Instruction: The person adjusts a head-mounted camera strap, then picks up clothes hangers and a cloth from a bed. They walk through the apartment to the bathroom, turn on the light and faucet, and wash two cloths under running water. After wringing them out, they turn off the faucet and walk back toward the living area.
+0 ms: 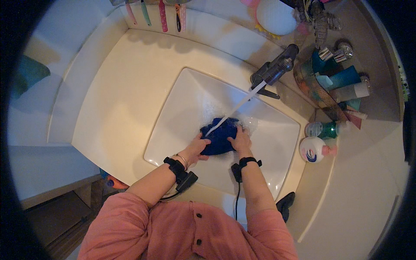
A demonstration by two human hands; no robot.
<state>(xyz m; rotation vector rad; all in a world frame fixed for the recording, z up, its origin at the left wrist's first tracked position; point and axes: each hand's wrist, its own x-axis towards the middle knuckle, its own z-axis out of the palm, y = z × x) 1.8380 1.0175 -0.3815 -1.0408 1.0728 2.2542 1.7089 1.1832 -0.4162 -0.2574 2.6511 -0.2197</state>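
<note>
A dark blue cloth (221,139) is spread between my hands under the running tap, inside the white rectangular sink (172,130). My left hand (195,149) grips its left edge, thumb on top and fingers beneath. On the right edge, my right hand (241,139) holds it with the thumb on the near face; some of its fingers are hidden behind the cloth. From the dark faucet (274,70) a stream of water (242,102) falls onto the cloth's left part and splashes around its far edge.
A white pump bottle (312,149) and a green bottle (331,130) stand at the sink's right. Behind them is a clear basket (317,86) of tubes and bottles. Several toothbrush handles (163,16) hang along the back wall. Cream countertop (120,94) extends left. Straps with cabled devices (187,181) circle both wrists.
</note>
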